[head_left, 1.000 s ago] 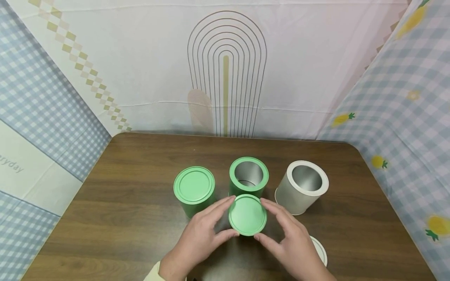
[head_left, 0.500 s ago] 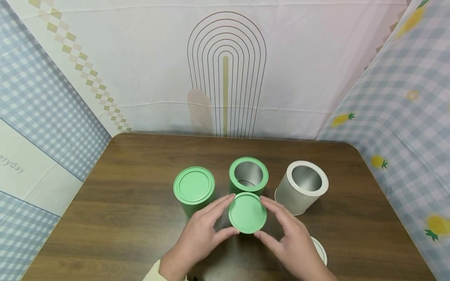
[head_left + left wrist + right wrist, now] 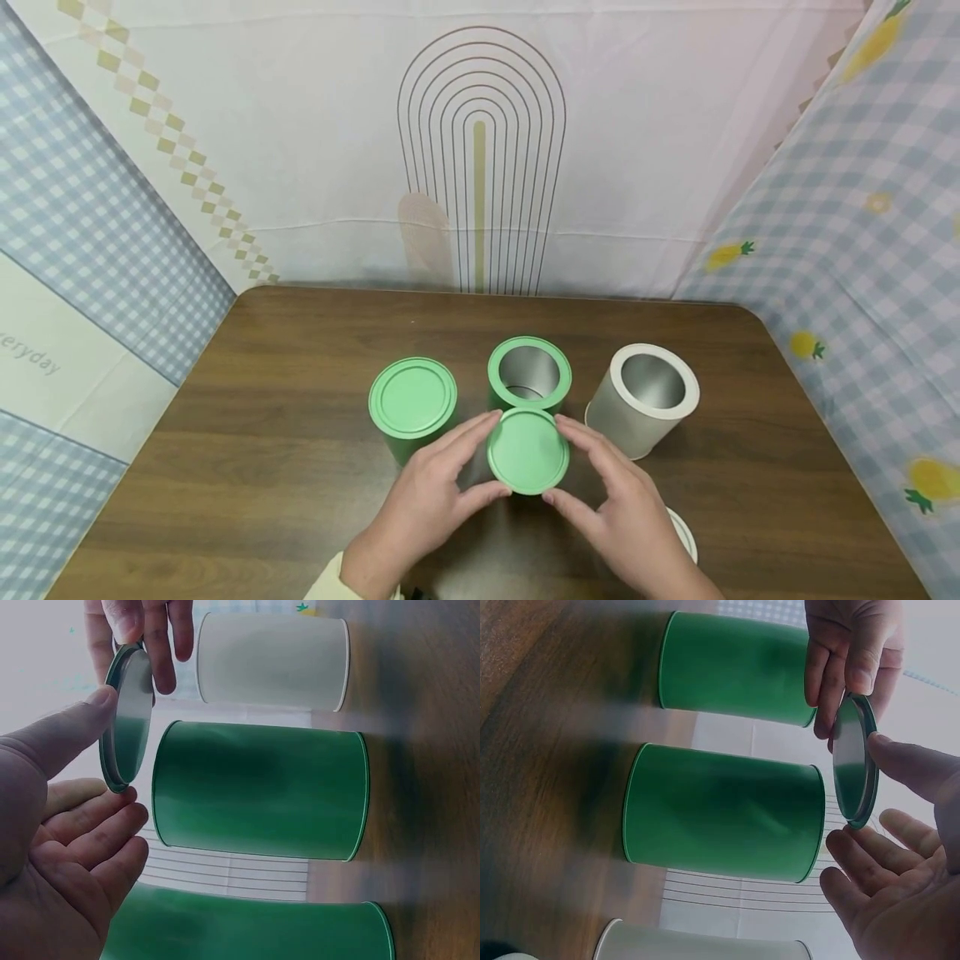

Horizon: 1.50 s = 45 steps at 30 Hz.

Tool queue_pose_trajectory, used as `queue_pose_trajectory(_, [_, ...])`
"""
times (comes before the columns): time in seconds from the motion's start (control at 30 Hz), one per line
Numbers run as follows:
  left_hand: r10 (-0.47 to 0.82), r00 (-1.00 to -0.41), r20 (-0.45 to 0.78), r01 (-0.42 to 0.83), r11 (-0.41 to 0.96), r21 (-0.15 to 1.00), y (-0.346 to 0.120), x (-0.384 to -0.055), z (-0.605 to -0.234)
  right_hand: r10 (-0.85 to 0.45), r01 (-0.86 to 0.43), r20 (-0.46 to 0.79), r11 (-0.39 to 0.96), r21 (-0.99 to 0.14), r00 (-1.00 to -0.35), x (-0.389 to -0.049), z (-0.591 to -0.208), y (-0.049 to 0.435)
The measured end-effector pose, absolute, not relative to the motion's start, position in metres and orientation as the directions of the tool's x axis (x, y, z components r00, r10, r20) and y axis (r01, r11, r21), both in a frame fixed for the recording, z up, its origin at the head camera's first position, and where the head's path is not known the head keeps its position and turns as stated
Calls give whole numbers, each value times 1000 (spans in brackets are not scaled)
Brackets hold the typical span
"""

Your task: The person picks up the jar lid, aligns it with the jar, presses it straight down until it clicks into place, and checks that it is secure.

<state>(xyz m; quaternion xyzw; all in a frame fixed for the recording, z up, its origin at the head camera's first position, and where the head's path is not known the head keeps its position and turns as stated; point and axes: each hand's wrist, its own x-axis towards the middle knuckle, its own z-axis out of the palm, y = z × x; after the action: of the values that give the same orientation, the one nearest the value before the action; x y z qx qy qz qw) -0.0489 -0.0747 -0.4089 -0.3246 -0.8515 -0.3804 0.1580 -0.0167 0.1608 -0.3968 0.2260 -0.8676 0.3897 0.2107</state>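
A round green lid (image 3: pixel 528 451) is held level between both hands, in front of the uncovered green can (image 3: pixel 529 372). My left hand (image 3: pixel 429 500) pinches its left edge with thumb and fingertips. The opposite edge is pinched by my right hand (image 3: pixel 628 510) in the same way. In the left wrist view the lid (image 3: pixel 127 720) is off the table, near the height of the can's top, and its metallic underside shows. That green can (image 3: pixel 259 791) stands upright on the table. In the head view the lid hides part of the can's front.
A green can with its lid on (image 3: pixel 412 400) stands to the left. On the right is a white can (image 3: pixel 637 417) without a lid. A white lid (image 3: pixel 682 536) lies beside my right hand, partly hidden by it. The brown table (image 3: pixel 225 467) meets patterned cloth at the back and sides.
Both hands keep their hold on the green lid. The lid has shifted slightly away from me, and its far edge now overlaps the near rim of the uncovered green can in the head view.
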Motion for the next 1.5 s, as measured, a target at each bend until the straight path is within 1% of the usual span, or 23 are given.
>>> queue_pose_trajectory(0.2, [437, -730, 525, 682, 503, 531, -73, -51, -407, -233, -538, 510, 589, -604, -828, -18, -394, 162])
queue_pose_trajectory(0.4, [438, -719, 539, 694, 496, 522, -73, -53, -406, -229, -561, 546, 590, -580, -806, -21, -395, 162])
queue_pose_trajectory(0.73, [435, -719, 542, 694, 490, 528, -71, -56, -405, -226, -559, 547, 593, -579, -806, -26, -394, 162])
queue_pose_trajectory(1.17, [430, -721, 543, 691, 502, 520, -71, -58, -405, -216, -528, 515, 607, -594, -829, -28, -393, 162])
queue_pose_trajectory(1.5, [420, -718, 555, 693, 505, 514, -69, -60, -403, -213, -535, 529, 609, -586, -821, -31, -392, 161])
